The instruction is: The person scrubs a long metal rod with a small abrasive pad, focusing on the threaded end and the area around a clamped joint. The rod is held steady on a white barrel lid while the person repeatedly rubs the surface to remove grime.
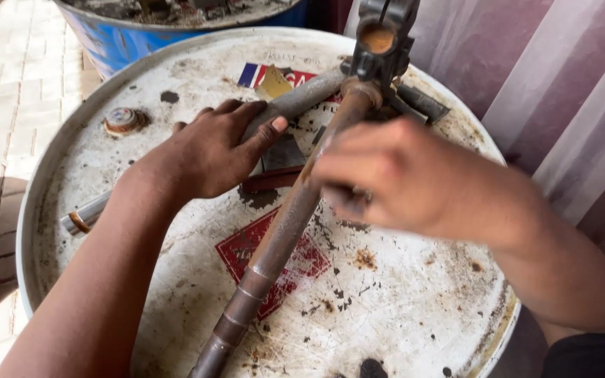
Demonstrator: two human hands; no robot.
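Observation:
A rusty metal tube frame lies across the top of a white drum (400,308). One brown tube (274,245) runs from the bottom middle up to a dark clamp joint (379,49) at the top. A second grey tube (295,101) runs left from that joint. My left hand (208,150) presses down on the grey tube, fingers wrapped over it. Blurred by motion, my right hand (393,178) is curled against the brown tube near its upper part; what it holds is hidden.
A round bung cap (122,120) sits on the drum's left side. A blue drum (127,35) stands behind. Brick paving (8,91) lies to the left, and a striped pink and white sheet (561,91) hangs on the right. The grey tube's end (82,218) sticks out at the left.

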